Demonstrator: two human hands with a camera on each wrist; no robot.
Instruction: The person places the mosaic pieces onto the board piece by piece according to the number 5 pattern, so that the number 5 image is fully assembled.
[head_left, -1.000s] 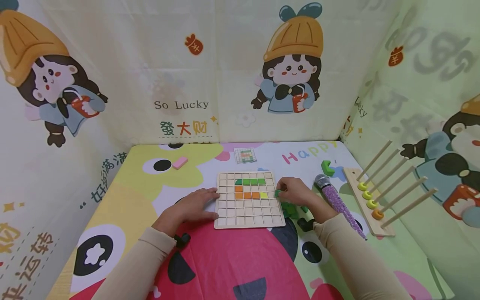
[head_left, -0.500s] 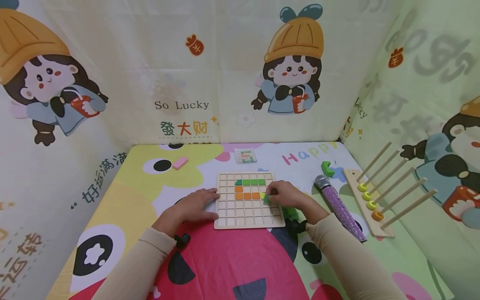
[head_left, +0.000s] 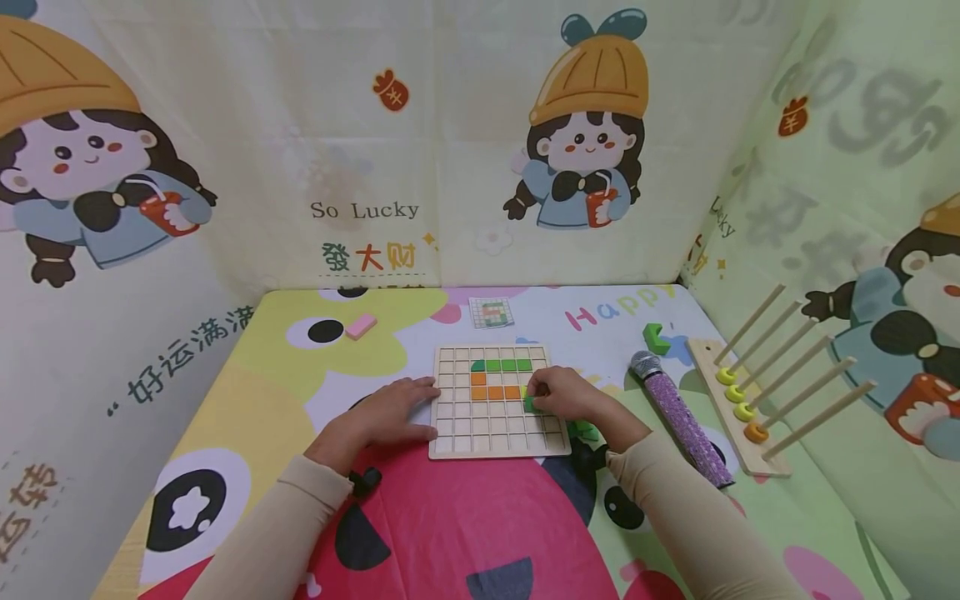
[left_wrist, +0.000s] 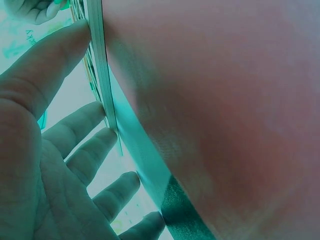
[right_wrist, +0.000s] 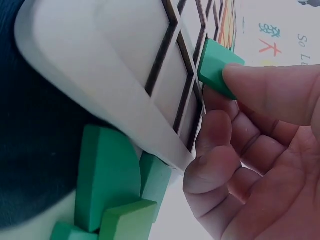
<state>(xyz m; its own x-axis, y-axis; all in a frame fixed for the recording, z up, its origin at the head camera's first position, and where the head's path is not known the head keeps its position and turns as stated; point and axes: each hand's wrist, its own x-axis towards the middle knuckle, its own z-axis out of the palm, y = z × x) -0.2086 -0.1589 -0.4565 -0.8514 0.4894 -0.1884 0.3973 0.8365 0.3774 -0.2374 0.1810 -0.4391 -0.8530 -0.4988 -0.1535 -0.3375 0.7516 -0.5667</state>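
Right now, from the head view, I see my right hand (head_left: 566, 393) over the right part of the wooden grid board (head_left: 497, 401), fingers curled and pinching a small green block (head_left: 529, 404) just below the yellow piece (head_left: 528, 390) on that board. My left hand (head_left: 390, 414) lies flat with straight fingers against the board's left edge, bracing it on the table (head_left: 262, 392). A heap of spare green pieces (head_left: 583, 430) sits just off the board's right edge, under my right wrist, and a glittery microphone (head_left: 678, 417) lies further right. From the left wrist view, I see only my fingers (left_wrist: 75, 145) spread beside the board's edge; they hold nothing. From the right wrist view, the block (right_wrist: 216, 66) is tilted, one corner at the lattice of the board and my thumb pressing on it. I judge the chief risk to be that it catches on a rib and wedges askew rather than dropping into a cell. A hard push could also shove the board rightward into the spare pieces (right_wrist: 110, 192), or knock the orange pieces (head_left: 495, 391) out of their cells.
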